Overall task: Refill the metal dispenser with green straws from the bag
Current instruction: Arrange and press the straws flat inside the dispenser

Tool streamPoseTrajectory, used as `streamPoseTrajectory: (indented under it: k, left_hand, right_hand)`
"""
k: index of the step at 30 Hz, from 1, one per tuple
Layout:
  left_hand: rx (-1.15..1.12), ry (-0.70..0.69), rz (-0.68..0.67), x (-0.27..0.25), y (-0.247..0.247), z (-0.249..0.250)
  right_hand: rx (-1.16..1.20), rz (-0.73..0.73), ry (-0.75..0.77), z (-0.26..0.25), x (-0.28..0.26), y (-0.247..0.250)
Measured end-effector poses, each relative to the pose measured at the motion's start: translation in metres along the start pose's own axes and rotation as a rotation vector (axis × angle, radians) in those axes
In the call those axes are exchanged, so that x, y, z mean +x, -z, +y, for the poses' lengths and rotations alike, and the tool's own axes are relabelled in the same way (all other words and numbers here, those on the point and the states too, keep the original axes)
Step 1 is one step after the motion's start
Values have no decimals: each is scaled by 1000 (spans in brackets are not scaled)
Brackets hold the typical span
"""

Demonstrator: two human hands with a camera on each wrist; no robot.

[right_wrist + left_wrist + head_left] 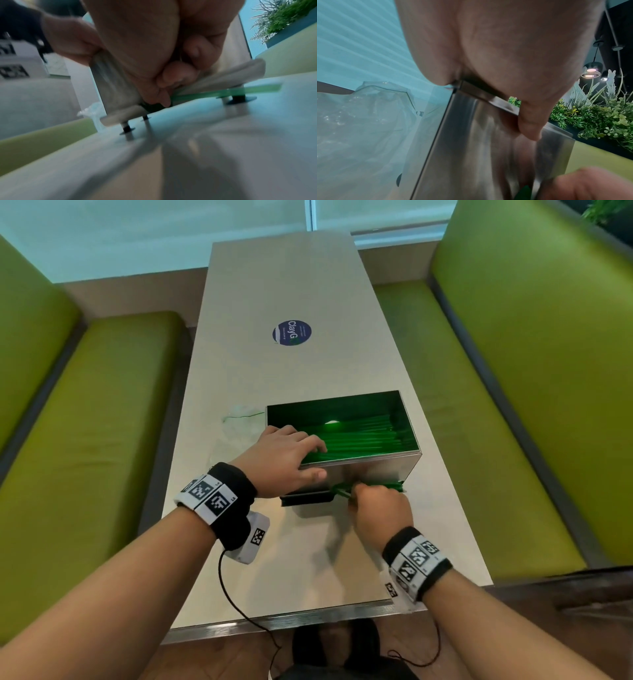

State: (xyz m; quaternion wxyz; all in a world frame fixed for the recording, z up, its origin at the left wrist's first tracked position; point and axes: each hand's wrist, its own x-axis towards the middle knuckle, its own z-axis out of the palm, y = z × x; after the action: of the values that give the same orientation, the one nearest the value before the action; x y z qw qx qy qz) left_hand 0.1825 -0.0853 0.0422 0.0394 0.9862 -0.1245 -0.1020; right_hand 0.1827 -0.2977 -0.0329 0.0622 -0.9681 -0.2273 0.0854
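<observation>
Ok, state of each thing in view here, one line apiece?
metal dispenser: lid off, top open, stands on the table.
green straws: piled inside the dispenser.
plastic bag: crumpled, lying left of the dispenser.
left hand: grips the dispenser's near rim.
right hand: pinches a straw at the bottom slot.

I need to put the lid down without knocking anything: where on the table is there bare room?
Bare: the far table beyond the round sticker, and the near strip between the dispenser and the table's near edge. Crowded: the bag lies left of the dispenser, and the left hand and right hand work at its front.
</observation>
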Motion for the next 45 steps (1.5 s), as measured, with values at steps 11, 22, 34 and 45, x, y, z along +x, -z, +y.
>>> streamPoseTrajectory:
  k: [11, 22, 34, 45]
  left_hand:
    - [-313, 28, 73, -1, 6, -2]
    - [-1225, 184, 675, -15, 1, -1]
    - [-475, -23, 509, -19, 13, -2]
    - [-131, 100, -119, 39, 33, 4]
  right_hand:
    - [30, -430, 41, 69, -38, 111]
    - [562, 1, 381, 20, 56, 189]
    - [369, 84, 289, 38, 75, 147]
    - [1491, -354, -728, 68, 1, 14]
